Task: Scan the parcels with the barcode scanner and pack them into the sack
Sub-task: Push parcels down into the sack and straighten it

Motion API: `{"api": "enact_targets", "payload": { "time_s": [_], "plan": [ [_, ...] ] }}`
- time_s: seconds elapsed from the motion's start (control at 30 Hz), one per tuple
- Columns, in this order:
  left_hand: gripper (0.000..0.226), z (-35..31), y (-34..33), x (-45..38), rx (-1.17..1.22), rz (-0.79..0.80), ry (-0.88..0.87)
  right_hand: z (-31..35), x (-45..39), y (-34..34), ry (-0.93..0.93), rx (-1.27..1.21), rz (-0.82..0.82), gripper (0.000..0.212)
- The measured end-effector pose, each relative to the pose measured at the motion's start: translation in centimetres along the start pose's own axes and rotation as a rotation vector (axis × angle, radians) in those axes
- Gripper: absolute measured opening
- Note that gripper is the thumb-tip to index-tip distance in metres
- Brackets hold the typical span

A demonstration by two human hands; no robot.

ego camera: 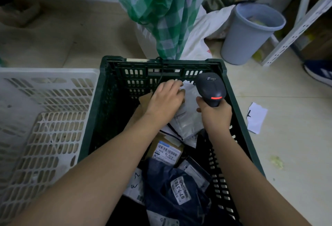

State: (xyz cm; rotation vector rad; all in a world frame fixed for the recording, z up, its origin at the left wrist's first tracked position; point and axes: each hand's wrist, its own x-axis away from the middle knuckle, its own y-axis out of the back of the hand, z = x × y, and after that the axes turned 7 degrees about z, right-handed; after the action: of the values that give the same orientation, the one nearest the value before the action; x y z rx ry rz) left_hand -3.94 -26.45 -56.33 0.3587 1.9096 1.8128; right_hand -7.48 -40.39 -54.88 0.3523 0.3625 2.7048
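Note:
A dark green crate (233,100) holds several parcels. My right hand (215,116) grips the handle of a black barcode scanner (211,89) whose red light is lit, over the crate's far right. My left hand (165,100) reaches into the far end and rests on a grey poly parcel (188,119), fingers curled over its top edge. Nearer me lie a brown box with a barcode label (166,151) and a dark blue bag with a white label (179,189). The green-and-white checked sack (161,10) hangs just beyond the crate.
White slotted crates (45,118) stand against the green crate's left side. A grey bin (251,31) and a white metal shelf frame (296,28) are at the far right. A white paper slip (256,118) lies on the floor to the right, a blue shoe (319,71) beyond it.

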Motion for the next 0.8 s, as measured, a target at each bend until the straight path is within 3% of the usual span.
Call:
{"api": "enact_targets", "payload": {
  "time_s": [0.1, 0.17, 0.23, 0.43, 0.7, 0.8],
  "plan": [
    [0.072, -1.2, -0.9, -1.8, 0.052, 0.256, 0.152, -0.4, -0.2, 0.3, -0.007, -0.009, -0.006, 0.016],
    [0.079, -0.9, -1.3, -2.5, 0.106, 0.434, 0.312, -0.6, -0.2, 0.3, 0.002, -0.015, 0.004, 0.016],
    [0.084, -0.4, -1.9, -2.6, 0.136, 0.49, 0.386, -0.8, -0.2, 0.2, 0.009, -0.011, 0.018, 0.016],
    [0.104, -0.1, -0.5, -1.3, 0.44, 0.392, 0.349, -0.7, 0.6, 0.2, 0.013, -0.037, 0.001, 0.011],
    [0.093, -0.6, 9.1, 3.8, 1.051, 0.17, 0.461, 4.2, 7.2, 1.8, 0.067, -0.313, -0.178, 0.028],
    [0.095, -0.2, 14.1, 7.5, 1.129, 0.111, 0.512, 7.6, 10.0, 2.3, 0.098, -0.383, -0.109, 0.023]
  ]
}}
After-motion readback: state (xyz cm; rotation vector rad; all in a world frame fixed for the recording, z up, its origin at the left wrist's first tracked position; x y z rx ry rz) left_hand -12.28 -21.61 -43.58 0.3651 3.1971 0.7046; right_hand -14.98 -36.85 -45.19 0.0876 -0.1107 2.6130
